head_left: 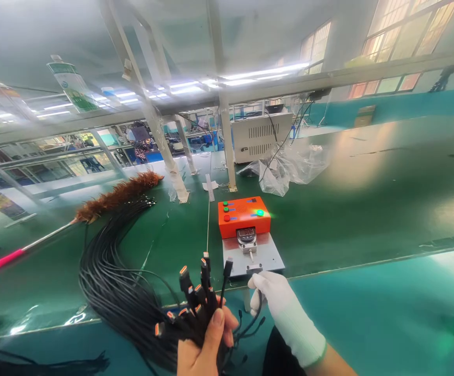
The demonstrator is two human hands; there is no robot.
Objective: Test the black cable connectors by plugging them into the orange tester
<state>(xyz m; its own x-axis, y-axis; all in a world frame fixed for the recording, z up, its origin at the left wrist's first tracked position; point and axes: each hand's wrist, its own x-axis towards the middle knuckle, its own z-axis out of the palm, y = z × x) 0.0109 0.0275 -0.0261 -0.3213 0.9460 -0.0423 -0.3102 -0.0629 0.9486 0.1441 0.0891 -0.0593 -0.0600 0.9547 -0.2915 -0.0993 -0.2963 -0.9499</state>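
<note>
Tip of black cable (259,304) hidden by my gloved right hand (282,309); can't tell whether it meets metal block (254,268). Digital gauge (246,237) too blurred to read, markings on orange box (243,225) too small. My left hand (213,337) covers part of cable bundle (111,282); left wrist and right forearm (331,361) cut by bottom edge. Print on green-and-white bottle (73,84) smeared. Plastic bag (289,169) hides grey cabinet's (261,134) lower part.
</note>
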